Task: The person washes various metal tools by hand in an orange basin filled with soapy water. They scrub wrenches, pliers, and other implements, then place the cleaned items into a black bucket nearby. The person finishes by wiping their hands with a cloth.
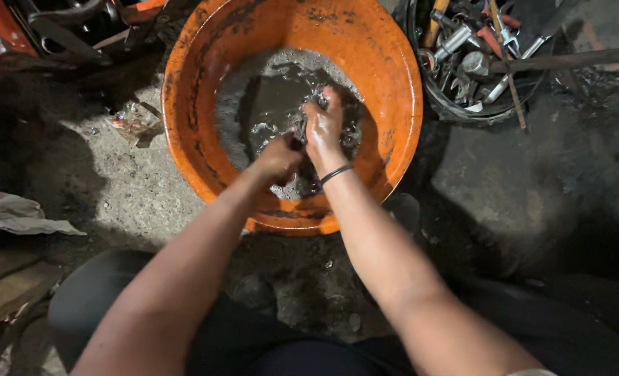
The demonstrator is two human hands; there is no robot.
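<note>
My right hand (325, 127) has its grip closed over a small dark metal part (301, 127) in the murky grey liquid (271, 97); my left hand (279, 157) is curled shut just beside it, touching the same part, though what exactly it pinches I cannot tell. A black band (336, 173) sits on my right wrist. Both hands are in the near half of the orange basin (386, 83), which stands on the grimy floor (149, 188). A black tub of tools (473, 56) stands just beside the basin's far right rim.
</note>
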